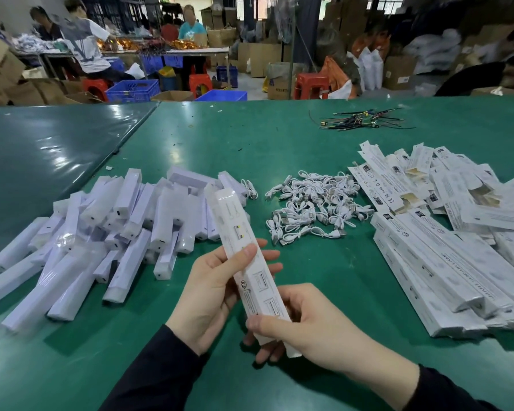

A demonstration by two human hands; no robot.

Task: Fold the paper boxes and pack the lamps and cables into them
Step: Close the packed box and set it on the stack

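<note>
Two hands share one long paper box above the tabletop: the left hand has its grip curled round the box's middle, and the right hand pinches the near end. The box's long axis runs from about 5 o'clock at the right hand up to 11 o'clock, its far end over the heap of lamps. Those lamps lie at 10 o'clock, nearer the left hand; the cables sit at 1 o'clock and finished boxes at 3 o'clock, nearer the right hand, so setting this box down probably falls to that hand.
</note>
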